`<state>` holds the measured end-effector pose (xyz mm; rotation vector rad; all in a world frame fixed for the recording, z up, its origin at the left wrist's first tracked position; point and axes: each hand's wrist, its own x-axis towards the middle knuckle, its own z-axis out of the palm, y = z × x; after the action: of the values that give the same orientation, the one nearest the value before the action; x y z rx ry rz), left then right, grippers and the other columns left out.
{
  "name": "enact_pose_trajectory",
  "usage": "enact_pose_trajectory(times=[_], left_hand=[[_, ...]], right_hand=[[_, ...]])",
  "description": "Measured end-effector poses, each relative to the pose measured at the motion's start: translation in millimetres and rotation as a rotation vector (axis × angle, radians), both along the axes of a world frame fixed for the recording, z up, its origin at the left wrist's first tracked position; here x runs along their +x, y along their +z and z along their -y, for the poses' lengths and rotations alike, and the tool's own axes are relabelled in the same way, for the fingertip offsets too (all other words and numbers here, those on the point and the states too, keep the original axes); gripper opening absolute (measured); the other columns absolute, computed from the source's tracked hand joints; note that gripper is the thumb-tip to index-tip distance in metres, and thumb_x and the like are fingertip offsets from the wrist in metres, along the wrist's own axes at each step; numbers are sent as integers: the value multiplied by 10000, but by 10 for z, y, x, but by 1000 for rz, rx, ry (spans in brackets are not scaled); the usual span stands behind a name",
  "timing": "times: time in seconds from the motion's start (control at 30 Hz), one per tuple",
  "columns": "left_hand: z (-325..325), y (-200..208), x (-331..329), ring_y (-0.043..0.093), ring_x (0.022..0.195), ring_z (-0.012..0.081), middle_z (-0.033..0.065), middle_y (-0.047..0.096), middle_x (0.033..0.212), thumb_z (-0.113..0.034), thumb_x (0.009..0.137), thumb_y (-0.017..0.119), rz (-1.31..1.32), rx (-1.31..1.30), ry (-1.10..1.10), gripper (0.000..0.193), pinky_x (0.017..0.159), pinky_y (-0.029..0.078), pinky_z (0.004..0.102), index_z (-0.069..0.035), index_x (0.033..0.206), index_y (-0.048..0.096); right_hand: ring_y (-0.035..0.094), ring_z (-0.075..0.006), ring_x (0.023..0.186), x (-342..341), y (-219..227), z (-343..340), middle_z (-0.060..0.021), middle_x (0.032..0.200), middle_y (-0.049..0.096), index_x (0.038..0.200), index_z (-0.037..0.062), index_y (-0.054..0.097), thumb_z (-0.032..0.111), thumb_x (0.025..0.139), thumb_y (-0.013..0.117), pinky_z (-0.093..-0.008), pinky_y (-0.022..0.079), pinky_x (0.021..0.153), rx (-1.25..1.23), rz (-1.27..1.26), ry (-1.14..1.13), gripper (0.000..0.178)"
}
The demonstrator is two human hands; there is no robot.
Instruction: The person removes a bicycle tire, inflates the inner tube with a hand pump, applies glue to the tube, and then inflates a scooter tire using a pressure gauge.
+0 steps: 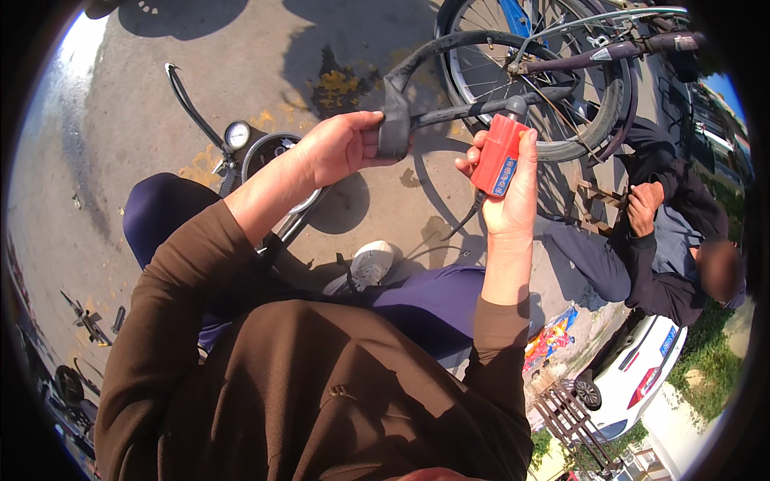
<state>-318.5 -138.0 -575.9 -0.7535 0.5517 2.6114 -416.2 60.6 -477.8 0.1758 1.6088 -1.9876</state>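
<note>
Brown shirt [321,393]; left grip [343,149] holding flat rubber tube [394,132], right grip [512,192] boxy red tool [497,148]

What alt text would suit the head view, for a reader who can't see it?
The left grip holds a black rubber tube and the right grip holds a red corded tool. Beyond them is a bicycle wheel; a round gauge is at left, and another person is at right.
</note>
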Motion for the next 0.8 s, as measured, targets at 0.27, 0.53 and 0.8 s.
enact_pose_trajectory(times=[0.27,0.53,0.8], left_hand=[[93,11,136,586,1223,293,195,601,1305,-285,1050,359,24,-72,-32,444,1053,449,446,13,1361,466],[260,-41,309,587,1219,307,209,603,1290,-307,1055,356,-14,-211,-41,439,1044,465,457,2,1348,464],[571,229,171,594,1214,297,224,605,1277,-338,1065,342,-6,-497,-252,484,1040,480,430,34,1356,446]], right_hand=[[621,-117,574,-411,-405,-621,-70,778,620,1017,16,542,454,956,597,-252,521,480,607,-163,328,446],[615,-141,523,48,-2512,-1196,-68,720,614,993,15,546,486,904,653,-277,494,455,970,-143,302,492],[571,-431,1040,226,-3487,-1327,-239,1115,566,1139,-1,462,392,821,767,-494,470,874,1159,-617,155,591]])
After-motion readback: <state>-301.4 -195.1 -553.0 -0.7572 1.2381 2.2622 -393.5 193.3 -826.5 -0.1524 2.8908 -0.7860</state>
